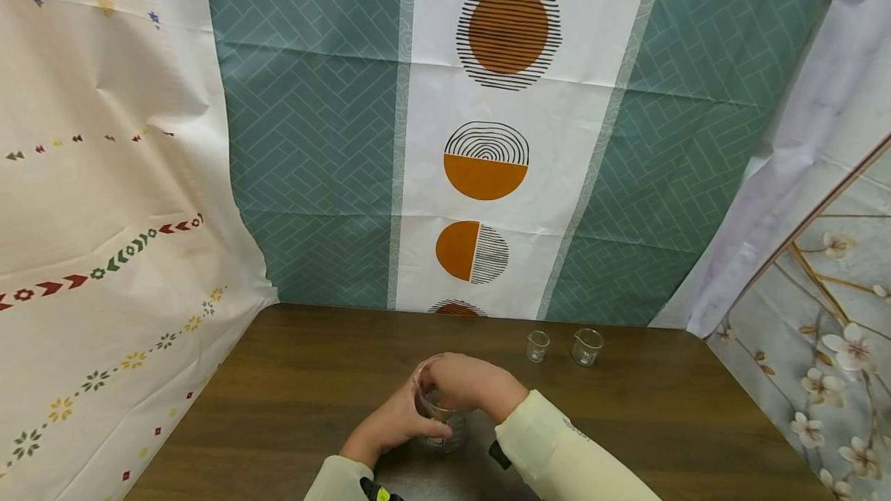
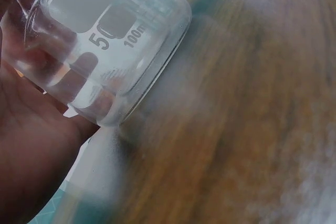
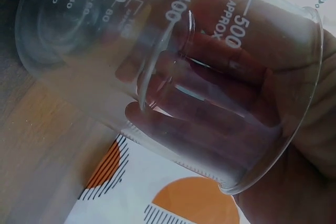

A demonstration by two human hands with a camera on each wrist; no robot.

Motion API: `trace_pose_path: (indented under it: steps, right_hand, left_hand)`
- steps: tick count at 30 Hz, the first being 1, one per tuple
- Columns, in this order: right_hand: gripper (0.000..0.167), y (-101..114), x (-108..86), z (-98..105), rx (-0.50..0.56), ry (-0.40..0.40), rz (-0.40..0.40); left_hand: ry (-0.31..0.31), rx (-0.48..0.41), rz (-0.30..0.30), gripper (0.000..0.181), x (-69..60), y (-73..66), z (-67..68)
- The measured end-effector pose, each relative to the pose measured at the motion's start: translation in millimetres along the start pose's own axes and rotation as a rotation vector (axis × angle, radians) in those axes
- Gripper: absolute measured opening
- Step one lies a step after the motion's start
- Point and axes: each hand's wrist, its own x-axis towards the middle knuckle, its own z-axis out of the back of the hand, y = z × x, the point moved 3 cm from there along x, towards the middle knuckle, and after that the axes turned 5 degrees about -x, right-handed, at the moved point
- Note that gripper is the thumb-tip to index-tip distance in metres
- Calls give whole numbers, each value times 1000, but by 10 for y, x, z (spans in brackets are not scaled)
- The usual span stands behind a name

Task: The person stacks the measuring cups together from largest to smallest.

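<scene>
A large clear glass beaker (image 1: 451, 439) with white scale marks is near the table's front edge. My left hand (image 1: 393, 420) grips it round the side, the thumb across its front. My right hand (image 1: 473, 381) reaches over the rim with its fingers inside. In the right wrist view, a smaller beaker (image 3: 102, 11) with its own scale sits nested within the large one, marked up to 500. Right fingers (image 3: 173, 124) hold the smaller beaker at its rim, seen through the outer glass. The left wrist view shows both beakers' printing overlapping; the large beaker's base (image 2: 157, 72) shows there.
Two small glass beakers (image 1: 537, 346) (image 1: 588, 347) stand at the back right of the brown wooden table (image 1: 313, 354). A patterned green and white cloth (image 1: 313, 176) hangs behind the table. Other patterned cloths hang at the left and right.
</scene>
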Motion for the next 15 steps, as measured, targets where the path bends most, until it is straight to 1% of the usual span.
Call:
trace_pose_path:
  steps: [4,11,15]
  right_hand:
    - [26,-6,4,-5,-2,0,2]
    - [27,-4,-12,1,5,8,-21]
    - [28,0,-14,-9,2,15,-13]
  left_hand:
    - [1,1,2,100,6,-2,5]
    - [10,-10,-8,100,5,-18,-4]
    - [19,-12,-5,99,-1,-19,-11]
